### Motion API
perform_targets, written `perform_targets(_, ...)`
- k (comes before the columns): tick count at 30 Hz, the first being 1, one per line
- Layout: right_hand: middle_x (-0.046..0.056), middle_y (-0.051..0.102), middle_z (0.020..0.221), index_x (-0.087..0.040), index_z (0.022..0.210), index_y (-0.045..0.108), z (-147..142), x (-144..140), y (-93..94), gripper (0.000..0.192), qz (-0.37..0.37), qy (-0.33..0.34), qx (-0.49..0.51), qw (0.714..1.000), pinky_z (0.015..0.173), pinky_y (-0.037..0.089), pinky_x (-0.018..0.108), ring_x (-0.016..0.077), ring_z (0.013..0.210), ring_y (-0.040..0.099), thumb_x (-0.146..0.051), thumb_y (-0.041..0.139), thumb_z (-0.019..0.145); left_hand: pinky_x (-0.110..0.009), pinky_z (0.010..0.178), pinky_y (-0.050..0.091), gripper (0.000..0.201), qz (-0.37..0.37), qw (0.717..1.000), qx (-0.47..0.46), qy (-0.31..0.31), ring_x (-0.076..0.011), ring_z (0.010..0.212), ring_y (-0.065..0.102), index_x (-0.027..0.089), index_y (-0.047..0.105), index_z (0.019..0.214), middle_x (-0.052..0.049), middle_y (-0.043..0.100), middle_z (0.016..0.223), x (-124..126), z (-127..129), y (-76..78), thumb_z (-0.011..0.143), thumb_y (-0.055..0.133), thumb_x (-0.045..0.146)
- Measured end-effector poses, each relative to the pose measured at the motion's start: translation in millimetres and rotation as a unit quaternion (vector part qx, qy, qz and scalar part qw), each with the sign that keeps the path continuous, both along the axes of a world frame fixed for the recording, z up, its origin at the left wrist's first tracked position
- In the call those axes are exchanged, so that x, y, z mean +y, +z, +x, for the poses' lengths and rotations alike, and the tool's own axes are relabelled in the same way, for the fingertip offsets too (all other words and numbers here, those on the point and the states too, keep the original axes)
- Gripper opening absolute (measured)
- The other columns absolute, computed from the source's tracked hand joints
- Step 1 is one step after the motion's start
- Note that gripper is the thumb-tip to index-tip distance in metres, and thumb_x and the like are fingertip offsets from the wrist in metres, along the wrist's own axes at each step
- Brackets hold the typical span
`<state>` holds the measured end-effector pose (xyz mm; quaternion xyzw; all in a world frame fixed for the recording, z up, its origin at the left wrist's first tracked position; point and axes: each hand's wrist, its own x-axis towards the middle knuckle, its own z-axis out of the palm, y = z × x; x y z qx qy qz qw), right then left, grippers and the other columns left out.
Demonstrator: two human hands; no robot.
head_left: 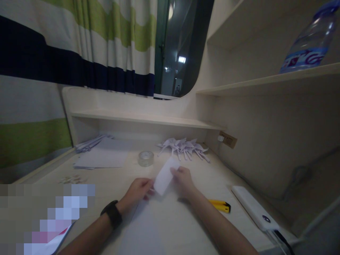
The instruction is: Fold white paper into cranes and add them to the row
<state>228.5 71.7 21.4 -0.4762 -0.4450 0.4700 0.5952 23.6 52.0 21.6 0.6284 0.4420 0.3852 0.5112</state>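
A narrow white piece of paper (165, 179) is held tilted above the desk between both hands. My left hand (139, 189), with a black watch on its wrist, pinches the lower left edge of it. On its right edge, the thumb and fingers of my right hand (183, 179) are closed. Below my hands lies a larger white sheet (145, 230) near the front of the desk. A yellow utility knife (220, 205) rests partly hidden behind my right forearm. Just beyond my hands stands a roll of clear tape (146, 158).
White folded-paper pinwheels (183, 146) are piled at the back. A stack of paper (103, 154) lies back left, with small pale bits (73, 179) nearer. At right is a white power strip (253, 209) with cables. A plastic bottle (309, 44) stands on the shelf.
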Motion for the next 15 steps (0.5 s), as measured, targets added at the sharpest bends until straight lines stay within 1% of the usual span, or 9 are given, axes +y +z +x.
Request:
perform_targets(3,0.001,0.06,0.055,-0.011,0.073,0.065,-3,-1,-2.8,0.034,0.009,0.004,-0.003,1.0,0.042,0.039,0.022,0.0114,0.046,0.049,-0.042,0.074,0.06,-0.025,0.042,0.043,0.058,-0.033,0.999,-0.012,0.016,-0.0201,0.057,0.064,0.01,0.066,0.077,-0.012,0.068,0.071,-1,0,2.3,0.075,0.048,0.065)
perform_targets(5,0.0,0.059,0.054,-0.011,0.073,0.065,-4,-1,-3.8,0.035,0.013,0.005,-0.003,1.0,0.041,0.037,0.022,0.011,0.045,0.048,-0.042,0.074,0.06,-0.024,0.041,0.042,0.052,-0.021,1.0,0.004,0.013,-0.0202,0.057,0.064,0.01,0.066,0.077,-0.011,0.068,0.07,1,-2,1.7,0.072,0.056,0.061)
perform_targets(7,0.0,0.059,0.055,-0.011,0.072,0.065,-3,-1,-3.4,0.035,0.015,0.007,0.0,1.0,0.042,0.037,0.022,0.0108,0.046,0.048,-0.043,0.075,0.059,-0.023,0.04,0.041,0.044,0.004,1.0,0.029,0.003,-0.0205,0.057,0.064,0.01,0.066,0.076,-0.01,0.068,0.067,2,-4,0.9,0.065,0.065,0.053)
perform_targets(9,0.0,0.059,0.055,-0.012,0.07,0.064,-2,-1,-1.6,0.035,0.016,0.005,0.004,1.0,0.043,0.039,0.022,0.0109,0.047,0.049,-0.044,0.075,0.059,-0.023,0.04,0.04,0.039,0.016,0.999,0.037,0.01,-0.021,0.057,0.064,0.01,0.066,0.075,-0.009,0.067,0.064,4,-6,1.0,0.062,0.068,0.047)
perform_targets(12,0.002,0.062,0.059,-0.012,0.07,0.064,3,-1,2.4,0.036,0.012,0.002,0.014,1.0,0.046,0.042,0.023,0.0115,0.049,0.052,-0.044,0.076,0.059,-0.024,0.044,0.043,0.036,0.023,0.999,0.016,0.03,-0.0224,0.062,0.066,0.01,0.067,0.076,-0.01,0.069,0.066,5,-7,3.4,0.063,0.067,0.043)
perform_targets(15,0.005,0.066,0.068,-0.012,0.079,0.065,8,-2,5.8,0.036,0.0,0.029,0.026,0.999,0.052,0.047,0.024,0.0131,0.054,0.057,-0.039,0.077,0.058,-0.027,0.054,0.048,0.037,0.03,0.998,-0.012,0.047,-0.0235,0.071,0.067,0.01,0.068,0.079,-0.012,0.071,0.075,7,-11,7.0,0.062,0.07,0.043)
